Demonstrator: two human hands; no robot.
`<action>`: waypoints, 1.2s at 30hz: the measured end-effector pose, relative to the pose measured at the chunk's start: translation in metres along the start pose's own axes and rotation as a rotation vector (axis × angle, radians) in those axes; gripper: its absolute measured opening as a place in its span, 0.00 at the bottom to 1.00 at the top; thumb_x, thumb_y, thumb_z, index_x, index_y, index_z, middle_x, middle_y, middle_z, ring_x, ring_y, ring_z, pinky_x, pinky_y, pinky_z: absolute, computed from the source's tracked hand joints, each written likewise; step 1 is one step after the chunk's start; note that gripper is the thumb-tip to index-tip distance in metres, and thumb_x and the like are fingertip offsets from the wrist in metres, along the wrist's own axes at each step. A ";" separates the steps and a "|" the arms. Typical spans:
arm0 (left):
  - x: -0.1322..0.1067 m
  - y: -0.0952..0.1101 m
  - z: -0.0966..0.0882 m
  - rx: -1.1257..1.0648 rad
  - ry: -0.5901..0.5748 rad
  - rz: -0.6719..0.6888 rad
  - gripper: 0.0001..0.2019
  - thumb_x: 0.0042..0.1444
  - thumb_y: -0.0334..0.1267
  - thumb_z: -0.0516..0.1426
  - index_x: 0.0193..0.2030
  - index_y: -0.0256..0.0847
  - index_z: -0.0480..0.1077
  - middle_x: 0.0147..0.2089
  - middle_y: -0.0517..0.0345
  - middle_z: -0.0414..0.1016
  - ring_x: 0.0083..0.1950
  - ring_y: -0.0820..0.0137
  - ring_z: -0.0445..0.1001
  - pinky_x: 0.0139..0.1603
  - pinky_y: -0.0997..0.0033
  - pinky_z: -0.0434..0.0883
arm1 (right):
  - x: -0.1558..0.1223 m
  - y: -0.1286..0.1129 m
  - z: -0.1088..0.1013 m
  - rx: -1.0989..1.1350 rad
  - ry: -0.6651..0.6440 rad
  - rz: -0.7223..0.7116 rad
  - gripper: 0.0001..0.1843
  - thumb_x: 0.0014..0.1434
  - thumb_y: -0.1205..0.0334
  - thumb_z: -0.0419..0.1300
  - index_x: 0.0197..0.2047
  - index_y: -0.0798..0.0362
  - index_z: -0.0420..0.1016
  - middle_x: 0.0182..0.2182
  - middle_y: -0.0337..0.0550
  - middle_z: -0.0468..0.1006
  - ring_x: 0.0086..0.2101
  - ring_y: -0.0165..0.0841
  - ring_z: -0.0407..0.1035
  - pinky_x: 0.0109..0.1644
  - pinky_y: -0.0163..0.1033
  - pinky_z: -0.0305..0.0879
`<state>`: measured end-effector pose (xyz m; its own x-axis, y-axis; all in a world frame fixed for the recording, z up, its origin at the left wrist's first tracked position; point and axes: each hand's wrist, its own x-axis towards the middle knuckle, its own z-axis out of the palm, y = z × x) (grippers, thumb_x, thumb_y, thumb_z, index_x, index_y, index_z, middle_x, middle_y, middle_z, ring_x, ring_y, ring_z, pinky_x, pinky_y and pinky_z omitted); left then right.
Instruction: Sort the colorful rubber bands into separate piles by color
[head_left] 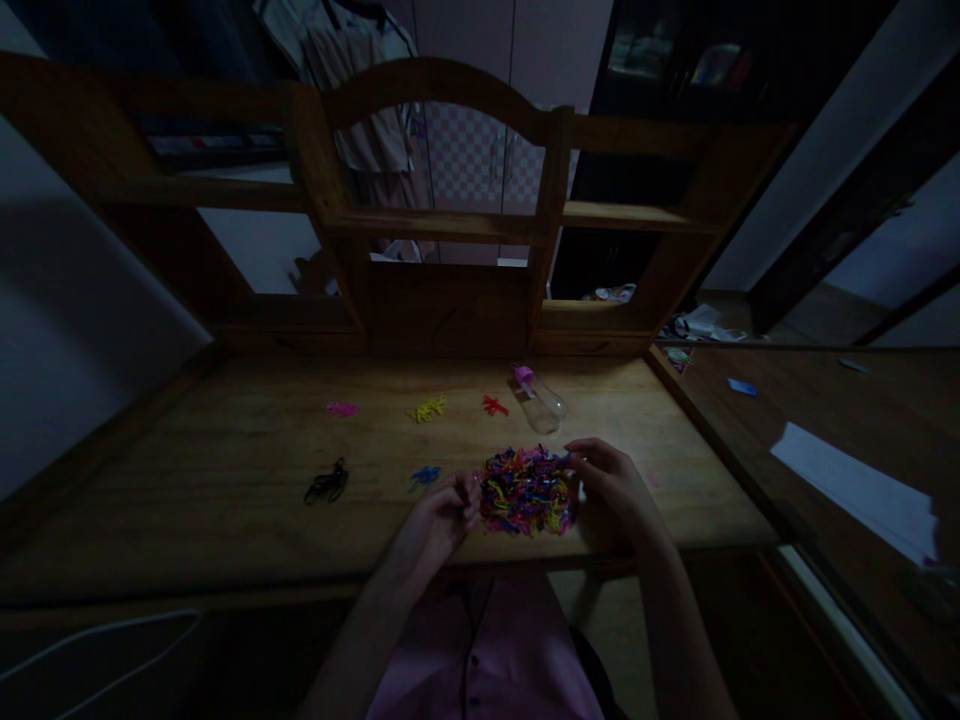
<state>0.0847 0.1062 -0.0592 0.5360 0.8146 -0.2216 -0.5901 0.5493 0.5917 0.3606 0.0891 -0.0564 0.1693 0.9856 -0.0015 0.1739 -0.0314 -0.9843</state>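
A mixed heap of small, colourful rubber bands (529,492) lies near the table's front edge, between my hands. At its left side is my left hand (442,510), fingers curled in; what they hold, if anything, is too small to tell. My right hand (613,482) reaches the heap's upper right edge, thumb and fingertips pinched together at the bands; their grip is unclear in the dim light. Sorted by colour, little groups lie beyond and to the left: blue bands (425,477), black bands (327,484), pink bands (343,409), yellow bands (429,409) and red bands (494,405).
Behind the heap, a clear plastic bottle (544,408) with a pink cap lies on its side. A wooden shelf frame (442,228) rises along the table's back. White paper sheets (855,488) and a blue card (742,387) rest on the brown surface at right.
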 end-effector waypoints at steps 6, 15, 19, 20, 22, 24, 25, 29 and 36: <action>-0.001 0.000 0.000 0.002 0.019 0.006 0.05 0.42 0.23 0.53 0.26 0.35 0.64 0.29 0.59 0.60 0.27 0.78 0.60 0.26 0.78 0.60 | -0.007 -0.010 0.000 -0.005 -0.071 0.034 0.20 0.55 0.57 0.61 0.49 0.55 0.77 0.39 0.49 0.80 0.37 0.38 0.74 0.38 0.39 0.68; 0.000 0.001 -0.001 -0.035 -0.021 0.009 0.06 0.43 0.23 0.54 0.28 0.34 0.67 0.29 0.59 0.60 0.27 0.78 0.60 0.26 0.78 0.61 | -0.009 -0.013 0.006 -0.099 -0.039 0.029 0.15 0.55 0.57 0.61 0.43 0.53 0.80 0.36 0.46 0.82 0.37 0.39 0.75 0.39 0.40 0.70; 0.001 0.000 -0.003 -0.062 -0.045 0.017 0.07 0.44 0.22 0.53 0.29 0.34 0.68 0.30 0.58 0.61 0.28 0.77 0.61 0.27 0.77 0.61 | -0.011 -0.019 0.008 -0.160 0.013 -0.005 0.14 0.55 0.54 0.63 0.41 0.53 0.80 0.35 0.45 0.82 0.36 0.38 0.75 0.39 0.39 0.69; 0.001 0.000 -0.004 -0.064 -0.051 0.016 0.07 0.45 0.22 0.53 0.29 0.34 0.68 0.31 0.58 0.61 0.28 0.77 0.61 0.28 0.77 0.61 | -0.012 -0.020 0.007 -0.171 0.022 -0.014 0.14 0.55 0.53 0.63 0.41 0.53 0.80 0.35 0.45 0.82 0.36 0.38 0.75 0.39 0.39 0.69; 0.001 -0.001 -0.005 -0.065 -0.060 0.015 0.06 0.46 0.22 0.53 0.30 0.34 0.69 0.31 0.58 0.61 0.28 0.77 0.61 0.28 0.77 0.61 | -0.012 -0.020 0.006 -0.197 0.038 -0.025 0.14 0.56 0.52 0.62 0.40 0.53 0.80 0.35 0.45 0.81 0.36 0.38 0.75 0.39 0.39 0.69; 0.001 -0.001 -0.006 -0.065 -0.062 0.012 0.06 0.46 0.23 0.53 0.30 0.34 0.69 0.31 0.57 0.61 0.29 0.77 0.61 0.29 0.76 0.62 | -0.012 -0.018 0.004 -0.251 0.070 -0.029 0.14 0.57 0.52 0.61 0.40 0.52 0.79 0.34 0.44 0.81 0.34 0.37 0.75 0.37 0.38 0.68; 0.001 -0.001 -0.006 -0.065 -0.060 0.011 0.06 0.46 0.23 0.53 0.30 0.34 0.69 0.31 0.57 0.61 0.29 0.77 0.61 0.29 0.76 0.62 | -0.012 -0.016 0.004 -0.293 0.095 -0.033 0.13 0.57 0.53 0.61 0.40 0.52 0.79 0.33 0.44 0.81 0.33 0.37 0.74 0.35 0.38 0.68; 0.001 -0.001 -0.006 -0.068 -0.062 0.017 0.06 0.47 0.24 0.53 0.30 0.34 0.69 0.31 0.57 0.61 0.29 0.77 0.61 0.28 0.76 0.62 | -0.008 -0.012 0.005 -0.474 0.218 -0.096 0.12 0.58 0.54 0.59 0.39 0.51 0.79 0.32 0.43 0.81 0.28 0.35 0.73 0.32 0.38 0.66; -0.001 -0.001 -0.004 -0.077 -0.043 0.016 0.05 0.46 0.22 0.54 0.28 0.34 0.69 0.31 0.57 0.62 0.28 0.77 0.61 0.28 0.76 0.62 | -0.014 -0.021 0.000 -0.417 0.178 -0.088 0.16 0.59 0.50 0.58 0.41 0.52 0.78 0.33 0.44 0.80 0.28 0.35 0.73 0.30 0.36 0.66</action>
<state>0.0826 0.1060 -0.0630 0.5501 0.8158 -0.1782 -0.6426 0.5498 0.5337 0.3547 0.0759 -0.0354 0.2940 0.9447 0.1452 0.5644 -0.0490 -0.8240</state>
